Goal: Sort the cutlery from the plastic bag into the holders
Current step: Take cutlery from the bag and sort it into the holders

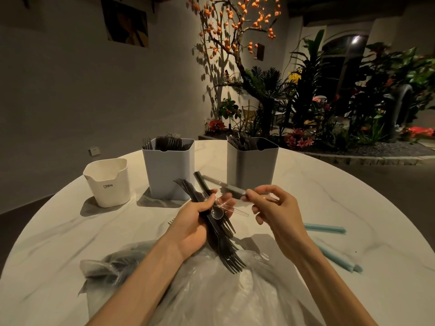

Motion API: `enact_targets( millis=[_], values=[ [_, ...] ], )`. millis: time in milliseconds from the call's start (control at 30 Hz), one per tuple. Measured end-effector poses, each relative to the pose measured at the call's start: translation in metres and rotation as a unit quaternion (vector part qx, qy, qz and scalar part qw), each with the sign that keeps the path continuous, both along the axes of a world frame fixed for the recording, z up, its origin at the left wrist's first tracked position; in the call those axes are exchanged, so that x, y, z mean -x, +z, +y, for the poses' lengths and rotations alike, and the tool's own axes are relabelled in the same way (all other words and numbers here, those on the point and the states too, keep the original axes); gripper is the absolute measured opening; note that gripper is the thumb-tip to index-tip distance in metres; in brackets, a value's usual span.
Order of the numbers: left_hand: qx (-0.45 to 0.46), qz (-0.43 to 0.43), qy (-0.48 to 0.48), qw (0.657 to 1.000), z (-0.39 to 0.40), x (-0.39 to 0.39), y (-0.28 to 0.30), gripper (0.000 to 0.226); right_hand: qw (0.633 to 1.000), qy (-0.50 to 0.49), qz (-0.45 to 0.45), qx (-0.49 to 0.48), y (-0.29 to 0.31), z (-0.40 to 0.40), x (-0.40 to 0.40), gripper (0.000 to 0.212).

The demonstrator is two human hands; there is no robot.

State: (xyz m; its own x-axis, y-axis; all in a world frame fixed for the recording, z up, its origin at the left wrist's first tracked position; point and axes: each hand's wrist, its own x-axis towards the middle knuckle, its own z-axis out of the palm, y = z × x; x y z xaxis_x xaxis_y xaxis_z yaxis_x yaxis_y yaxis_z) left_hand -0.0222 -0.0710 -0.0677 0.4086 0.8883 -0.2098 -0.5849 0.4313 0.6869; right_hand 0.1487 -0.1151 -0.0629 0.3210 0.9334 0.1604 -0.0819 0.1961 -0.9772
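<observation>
Centrally, hands (197, 222) (270, 208) grip forks (221, 234), knife (231, 189).

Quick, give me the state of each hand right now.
Left hand: grips a bundle of black forks and a clear spoon.
Right hand: pinches a dark utensil by one end.

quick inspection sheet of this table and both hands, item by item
surface: round white marbled table.
job's things: plastic bag at near edge; light blue holder and grey holder hold dark cutlery; white holder, contents not visible.
clutter: two light blue sticks on the right.
grippers: left hand grips a bundle of black forks and a clear spoon; right hand pinches a dark knife.
cables: nothing seen.
surroundings: plants, wall.
</observation>
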Motion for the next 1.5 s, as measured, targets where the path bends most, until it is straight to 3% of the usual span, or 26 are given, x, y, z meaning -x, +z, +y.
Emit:
enact_targets(
  millis=[167,300,533,633,700,833,967,1100,1233,1333,1500],
  values=[
    [0.001,-0.017,-0.010,1.000,-0.002,0.002,0.001,0.038,0.993,-0.012,0.108,-0.047,0.008,-0.002,-0.004,0.008],
    [-0.006,-0.014,-0.034,0.999,-0.004,0.002,0.003,0.028,0.984,0.026,0.170,-0.037,0.011,-0.003,-0.008,0.019],
    [-0.079,0.075,-0.101,0.989,-0.009,0.000,0.002,0.033,0.998,0.020,0.056,0.031,-0.005,0.002,0.009,0.018],
    [-0.109,0.109,-0.128,0.980,-0.012,0.000,0.001,0.030,0.992,0.023,-0.097,0.076,-0.008,0.001,0.012,0.012],
    [-0.128,0.107,-0.146,0.975,-0.011,0.000,0.000,0.035,0.985,0.051,-0.140,0.084,-0.007,-0.001,0.013,0.017],
    [-0.145,0.105,-0.162,0.970,-0.015,-0.002,0.001,0.033,0.987,0.094,-0.096,0.094,-0.005,-0.003,0.017,0.024],
    [-0.139,0.091,-0.135,0.977,-0.010,0.000,0.002,0.037,0.992,0.006,-0.092,0.088,-0.007,0.003,0.015,0.030],
    [-0.062,0.005,-0.104,0.993,-0.007,-0.003,0.002,0.028,0.998,-0.026,-0.016,0.061,0.001,0.004,0.005,0.028],
    [0.014,-0.015,-0.021,1.000,-0.003,-0.004,-0.001,0.015,0.997,0.014,0.063,0.045,0.008,0.000,0.004,0.027],
    [0.063,-0.064,-0.012,0.996,0.006,-0.001,-0.007,0.003,0.994,0.053,0.089,0.044,0.009,-0.001,0.003,0.026],
    [0.079,-0.096,0.008,0.992,0.013,0.003,-0.012,0.015,0.966,0.163,0.162,0.118,0.010,-0.003,0.007,0.028]
  ],
)
